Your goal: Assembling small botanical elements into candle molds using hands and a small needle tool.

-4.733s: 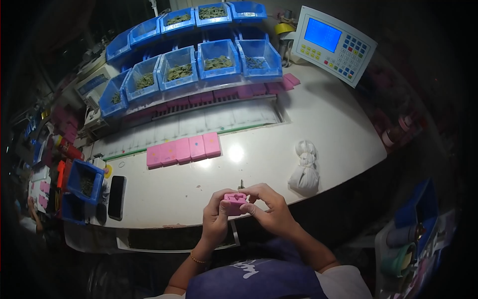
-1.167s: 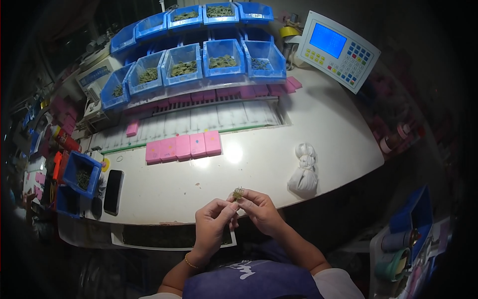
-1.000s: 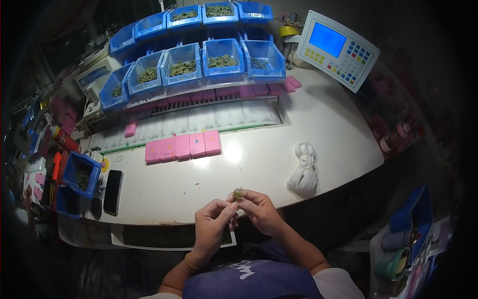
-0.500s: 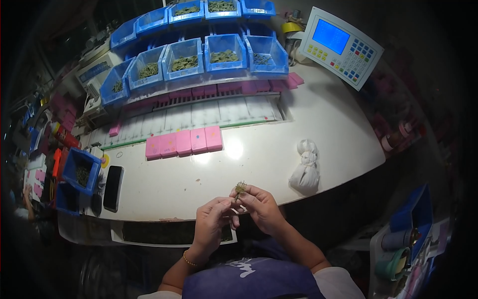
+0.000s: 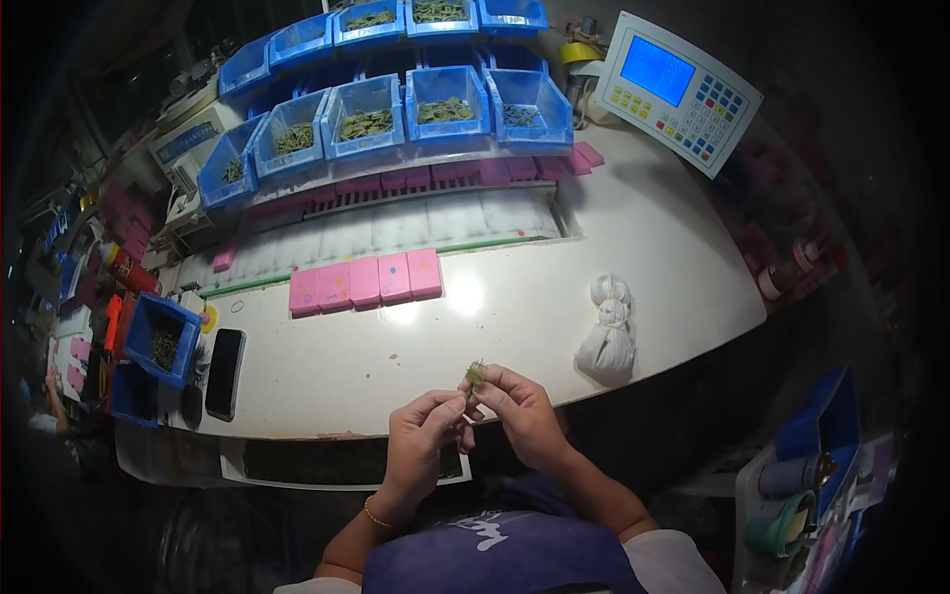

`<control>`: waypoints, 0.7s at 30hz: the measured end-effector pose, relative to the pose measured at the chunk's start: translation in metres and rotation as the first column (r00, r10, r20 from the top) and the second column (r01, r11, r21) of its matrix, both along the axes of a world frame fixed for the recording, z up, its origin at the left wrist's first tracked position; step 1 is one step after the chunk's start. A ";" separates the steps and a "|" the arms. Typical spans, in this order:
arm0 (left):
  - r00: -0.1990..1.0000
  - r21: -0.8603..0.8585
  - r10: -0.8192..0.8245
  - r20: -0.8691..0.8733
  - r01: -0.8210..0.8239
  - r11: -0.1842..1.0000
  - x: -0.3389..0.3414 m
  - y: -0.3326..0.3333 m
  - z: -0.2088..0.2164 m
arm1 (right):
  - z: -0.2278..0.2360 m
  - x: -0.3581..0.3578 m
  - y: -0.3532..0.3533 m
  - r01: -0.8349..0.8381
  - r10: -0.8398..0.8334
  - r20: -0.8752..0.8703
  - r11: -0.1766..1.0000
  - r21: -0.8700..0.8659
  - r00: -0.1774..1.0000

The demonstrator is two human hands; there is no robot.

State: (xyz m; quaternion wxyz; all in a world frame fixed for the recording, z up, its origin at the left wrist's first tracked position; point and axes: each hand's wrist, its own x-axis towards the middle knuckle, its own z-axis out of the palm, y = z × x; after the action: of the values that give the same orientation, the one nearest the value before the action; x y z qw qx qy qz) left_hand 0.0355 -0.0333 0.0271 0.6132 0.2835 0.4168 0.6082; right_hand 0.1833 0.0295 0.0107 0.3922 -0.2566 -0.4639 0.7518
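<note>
Between my fingertips, over the table's front edge, is a small olive-green piece with thin spiky bits at its top. My right hand pinches it between thumb and index finger. The fingers of my left hand are closed at its lower end, where they hide part of it. I cannot make out its exact kind. Farther off lies a row of pink blocks with small coloured dots. To the right sits a tied white cloth pouch.
Blue bins with small green pieces stand in tiers at the back. A control panel with a blue screen leans at the back right. A phone lies left, beside another blue bin. An open drawer sits below the table edge.
The small green piece has turned slightly between my fingertips, and its spiky top looks more compact. Both hands stay in nearly the same place.
</note>
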 end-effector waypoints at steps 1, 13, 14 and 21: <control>1.000 -0.002 -0.006 0.016 0.006 1.000 0.000 0.000 0.000 | 0.000 0.000 0.000 0.001 -0.001 -0.015 1.000 -0.025 1.000; 0.996 0.024 0.022 -0.088 -0.019 1.000 0.002 0.000 -0.001 | 0.003 -0.003 -0.006 0.078 -0.079 0.020 0.996 0.031 0.997; 0.994 0.035 0.033 -0.107 -0.030 0.999 0.003 0.000 -0.001 | 0.001 -0.003 -0.006 0.075 -0.076 0.015 0.997 0.028 0.997; 0.953 0.108 0.164 -0.253 -0.141 0.984 0.015 0.004 -0.006 | -0.006 -0.006 -0.006 0.048 -0.051 -0.059 0.997 -0.058 0.997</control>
State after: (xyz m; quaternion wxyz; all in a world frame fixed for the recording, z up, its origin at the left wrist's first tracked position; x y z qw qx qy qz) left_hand 0.0507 -0.0296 0.0216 0.4910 0.3550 0.4871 0.6290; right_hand 0.1774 0.0234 0.0043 0.4172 -0.2561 -0.4239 0.7620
